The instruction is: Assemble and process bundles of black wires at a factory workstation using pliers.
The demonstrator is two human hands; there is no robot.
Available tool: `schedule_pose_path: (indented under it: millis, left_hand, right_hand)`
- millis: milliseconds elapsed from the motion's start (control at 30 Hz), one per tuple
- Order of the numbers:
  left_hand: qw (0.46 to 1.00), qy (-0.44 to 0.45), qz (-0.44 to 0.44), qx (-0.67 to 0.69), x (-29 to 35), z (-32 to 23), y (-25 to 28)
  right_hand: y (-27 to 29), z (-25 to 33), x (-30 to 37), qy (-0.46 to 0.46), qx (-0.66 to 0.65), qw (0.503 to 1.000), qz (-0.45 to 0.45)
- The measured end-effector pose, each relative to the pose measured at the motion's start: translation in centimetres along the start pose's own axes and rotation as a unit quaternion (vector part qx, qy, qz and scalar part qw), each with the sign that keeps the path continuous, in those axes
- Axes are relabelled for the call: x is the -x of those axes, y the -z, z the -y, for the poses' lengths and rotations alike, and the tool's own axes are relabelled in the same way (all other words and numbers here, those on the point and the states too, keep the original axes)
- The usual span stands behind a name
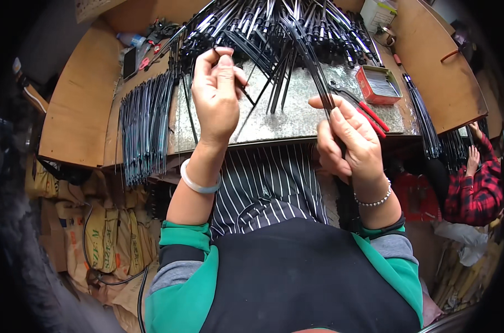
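In my right hand (349, 136), the fingers close round the lower ends of a bundle of thin black rods (314, 64), which slants up and away toward the far pile. My left hand (217, 94) is raised over the table's near half, thumb and forefinger pinched together and the other fingers curled. A dark rod end (249, 97) shows beside its curled fingers; whether the hand holds it I cannot tell. Beyond both hands lies a large heap of black and silvery rod assemblies with joints (257, 28). Several loose rods (282, 83) stick out of it toward me.
A row of black rods (146, 125) overhangs the table's left front edge. Red-handled pliers (368, 114) and a red box of thin metal pins (379, 84) lie right. A phone (130, 62) lies left. Wooden side panels (77, 94) flank the table. Another person's checked sleeve (476, 186) shows right.
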State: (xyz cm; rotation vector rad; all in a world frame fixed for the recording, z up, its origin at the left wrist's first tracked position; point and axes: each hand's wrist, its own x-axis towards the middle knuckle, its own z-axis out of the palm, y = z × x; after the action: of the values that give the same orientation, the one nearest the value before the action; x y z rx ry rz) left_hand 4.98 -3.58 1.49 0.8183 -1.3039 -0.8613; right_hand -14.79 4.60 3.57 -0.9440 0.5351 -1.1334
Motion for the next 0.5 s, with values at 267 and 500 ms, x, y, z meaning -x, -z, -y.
schedule_pose_path:
  millis: [267,500]
  left_hand:
    - [0.923,0.176,0.095,0.329,-3.4,2.9,-4.1]
    - [0.963,-0.053,0.239,0.116,-2.0,3.2,-5.9]
  right_hand:
    - [1.0,0.9,1.5,0.004,0.165,0.985,0.039]
    - [11.4,-11.5,5.1,0.202,0.518,0.831,-0.009]
